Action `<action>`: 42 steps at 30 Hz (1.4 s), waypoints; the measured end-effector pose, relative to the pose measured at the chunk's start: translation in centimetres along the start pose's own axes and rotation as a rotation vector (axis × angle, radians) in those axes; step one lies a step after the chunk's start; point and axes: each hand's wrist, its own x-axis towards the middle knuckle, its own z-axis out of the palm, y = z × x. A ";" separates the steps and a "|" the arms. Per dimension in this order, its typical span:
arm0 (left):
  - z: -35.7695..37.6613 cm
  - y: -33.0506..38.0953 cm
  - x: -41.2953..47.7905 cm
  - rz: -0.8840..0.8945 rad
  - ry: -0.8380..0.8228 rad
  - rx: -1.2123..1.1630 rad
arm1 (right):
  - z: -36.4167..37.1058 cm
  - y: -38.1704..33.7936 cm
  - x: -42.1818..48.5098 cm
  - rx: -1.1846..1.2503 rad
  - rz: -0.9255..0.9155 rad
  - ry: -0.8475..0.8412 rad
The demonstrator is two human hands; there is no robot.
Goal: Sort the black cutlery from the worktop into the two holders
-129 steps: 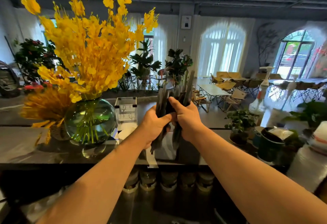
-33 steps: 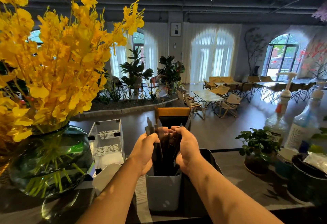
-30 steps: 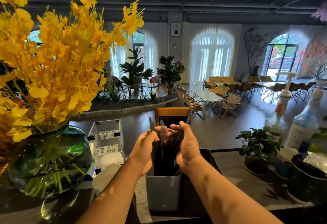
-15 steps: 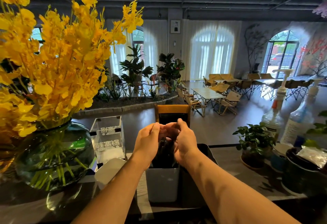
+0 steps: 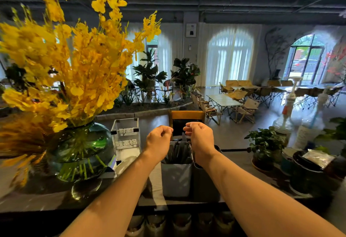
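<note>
A light grey holder [image 5: 176,178] stands on the counter shelf in the middle of the view, with a bundle of black cutlery [image 5: 178,151] standing inside it. Right beside it is a dark holder [image 5: 206,180], mostly hidden behind my right wrist. My left hand [image 5: 158,140] hovers just left of the grey holder's rim, fingers loosely curled, holding nothing. My right hand [image 5: 201,140] hovers above the right side of the rim, fingers also loosely curled and empty. The two hands are apart, with the cutlery tips showing between them.
A green glass vase [image 5: 80,152] of yellow flowers stands at the left, a clear acrylic box [image 5: 127,139] next to it. Small potted plant [image 5: 265,143], pump bottles [image 5: 284,120] and dark pots [image 5: 307,173] crowd the right. A wooden-framed board [image 5: 186,122] stands behind the holders.
The bundle I held in both hands went down into the grey holder. Since half a second ago my hands have let go and drawn apart.
</note>
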 end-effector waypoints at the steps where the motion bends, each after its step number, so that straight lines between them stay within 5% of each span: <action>1: -0.5 0.4 -0.6 -0.006 -0.019 0.053 | -0.1 -0.3 -0.4 0.012 0.011 0.007; 17: -4.8 4.0 -16.7 0.006 -0.258 0.195 | -3.4 -0.9 -16.1 0.132 0.265 -0.054; 33: -1.6 -6.8 -31.4 -0.373 -0.549 0.279 | -11.7 12.7 -29.1 0.056 0.596 0.011; 42: -0.8 -12.9 -34.5 -0.560 -0.597 0.285 | -15.0 19.7 -32.3 -0.116 0.797 -0.117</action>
